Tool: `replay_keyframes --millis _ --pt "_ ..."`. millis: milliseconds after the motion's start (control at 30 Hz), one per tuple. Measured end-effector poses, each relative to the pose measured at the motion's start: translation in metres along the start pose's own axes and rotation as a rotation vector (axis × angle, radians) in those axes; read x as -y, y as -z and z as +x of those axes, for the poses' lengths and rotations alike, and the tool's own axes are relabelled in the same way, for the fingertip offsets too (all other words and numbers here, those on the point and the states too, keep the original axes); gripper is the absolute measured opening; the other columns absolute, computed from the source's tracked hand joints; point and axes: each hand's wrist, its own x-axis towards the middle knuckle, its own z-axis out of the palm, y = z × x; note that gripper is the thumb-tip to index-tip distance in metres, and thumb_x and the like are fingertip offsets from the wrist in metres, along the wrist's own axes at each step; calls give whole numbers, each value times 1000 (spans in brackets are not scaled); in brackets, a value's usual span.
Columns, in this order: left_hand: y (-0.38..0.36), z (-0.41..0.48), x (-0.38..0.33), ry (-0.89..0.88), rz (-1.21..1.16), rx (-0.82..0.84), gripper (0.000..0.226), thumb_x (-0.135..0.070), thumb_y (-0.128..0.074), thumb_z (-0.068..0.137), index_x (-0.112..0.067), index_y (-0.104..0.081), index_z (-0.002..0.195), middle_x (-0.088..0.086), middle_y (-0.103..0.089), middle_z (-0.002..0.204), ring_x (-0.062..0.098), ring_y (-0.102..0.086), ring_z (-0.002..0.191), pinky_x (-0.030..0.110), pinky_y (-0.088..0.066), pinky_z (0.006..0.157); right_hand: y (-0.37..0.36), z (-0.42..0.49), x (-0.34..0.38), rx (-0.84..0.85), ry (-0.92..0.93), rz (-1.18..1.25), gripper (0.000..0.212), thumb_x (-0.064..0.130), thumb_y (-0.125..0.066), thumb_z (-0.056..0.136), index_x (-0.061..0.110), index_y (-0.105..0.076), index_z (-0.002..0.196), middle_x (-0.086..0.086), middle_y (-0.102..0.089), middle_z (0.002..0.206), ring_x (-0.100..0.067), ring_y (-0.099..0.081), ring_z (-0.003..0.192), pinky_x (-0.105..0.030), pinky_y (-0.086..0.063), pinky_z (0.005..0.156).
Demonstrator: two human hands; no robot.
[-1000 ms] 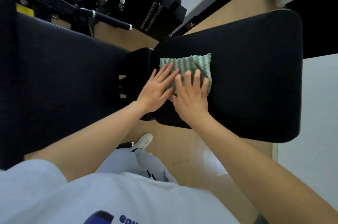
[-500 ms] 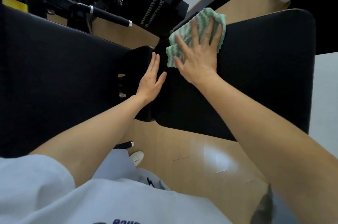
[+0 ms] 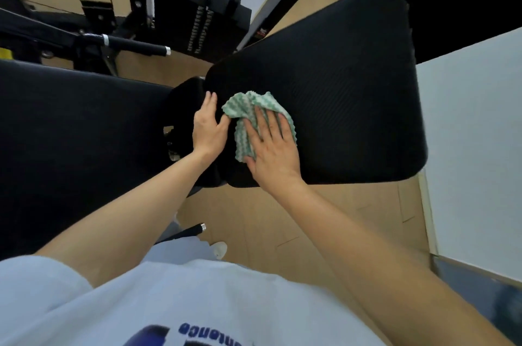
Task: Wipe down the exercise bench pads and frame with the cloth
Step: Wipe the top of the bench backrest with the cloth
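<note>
A green-and-white cloth lies bunched on the black seat pad near the pad's narrow left end. My right hand presses flat on the cloth with straight, spread fingers. My left hand rests flat with straight fingers on the pad's left edge, beside the gap to the long black back pad. The thumb of my left hand touches the cloth's corner. Part of the bench frame shows in the gap between the two pads.
A weight stack with cable and guide rods stands behind the bench. A black bar with a grip reaches in from the left. Wooden floor lies below the seat pad, and a pale wall is at the right.
My right hand has pulled the cloth back from the pad's far edge toward me, bunching it. My left hand stayed at the pad's left end.
</note>
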Motion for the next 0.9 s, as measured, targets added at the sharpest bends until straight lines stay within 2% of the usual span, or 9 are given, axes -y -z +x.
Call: replay_keyframes --millis 233,367,500,667,767,900 --pt "-21 -32 -51 -45 -16 62 84 -47 -66 98 -24 -22 165 4 -8 175 31 -4 162 49 -15 128 40 -44 -75 -172 -375 160 89 57 -51 94 20 -11 163 -18 0 170 -34 4 157 -48 7 126" --pt "-19 -24 -65 24 -28 219 103 -55 -71 92 -33 -4 166 0 12 175 30 15 161 59 -6 128 51 -73 -116 -186 -562 123 102 65 -54 90 17 -3 163 -23 5 169 -44 5 155 -57 3 124" --pt "-9 -20 -59 21 14 320 121 -56 -81 82 -36 3 165 -2 18 174 29 18 160 62 -7 127 66 -68 -146 -164 -689 129 113 73 -52 87 8 5 161 -31 7 166 -47 8 154 -61 3 123" --pt "-2 -18 -53 -5 0 323 125 -48 -88 77 -38 -1 165 -3 14 175 28 14 161 60 -7 129 76 -15 -162 -186 -637 123 112 76 -44 89 7 6 161 -20 7 169 -46 -2 155 -64 -14 123" --pt "-1 -18 -47 -17 -19 311 124 -49 -89 76 -38 -4 165 -7 11 175 24 12 161 59 -9 130 77 15 -153 -211 -597 -13 100 72 -35 94 7 0 162 -22 3 169 -49 -3 154 -66 -13 122" --pt "-3 -21 -35 -32 -27 277 119 -52 -86 77 -38 -7 166 -12 9 175 20 10 162 55 -9 130 77 46 -132 -201 -521 -116 88 62 -28 99 5 -4 162 -22 3 169 -46 0 155 -59 -10 125"
